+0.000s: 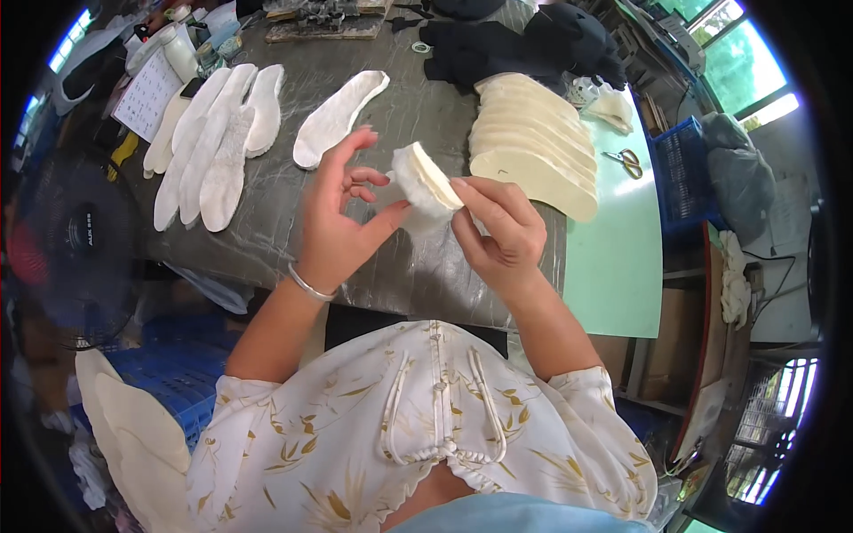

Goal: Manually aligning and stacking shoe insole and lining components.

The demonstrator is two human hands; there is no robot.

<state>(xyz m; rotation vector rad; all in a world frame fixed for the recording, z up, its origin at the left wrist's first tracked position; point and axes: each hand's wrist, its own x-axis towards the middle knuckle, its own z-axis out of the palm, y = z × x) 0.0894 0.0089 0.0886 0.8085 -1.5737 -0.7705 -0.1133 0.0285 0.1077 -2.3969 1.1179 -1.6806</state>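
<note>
Between my hands, above the table, is a fleecy insole (425, 182), cream on its smooth side and white and fluffy on the other. It is seen nearly edge-on, so its full shape does not show. My right hand (506, 222) pinches its right end between thumb and fingers. On the other side my left hand (339, 209) has its fingers spread, the thumb tip close to the fluff; whether it touches I cannot tell. Beyond the left hand a single white fleecy insole (338, 120) lies on the table. To the right, several cream insoles (533, 173) lie overlapped in a row.
Several fleecy insoles (222, 169) lie at the table's left. Black cloth (533, 44) is heaped at the back. A green mat (613, 284) covers the table's right side, with scissors (629, 162) on it. A dark fan (75, 240) stands at the left, a blue crate (682, 169) at the right.
</note>
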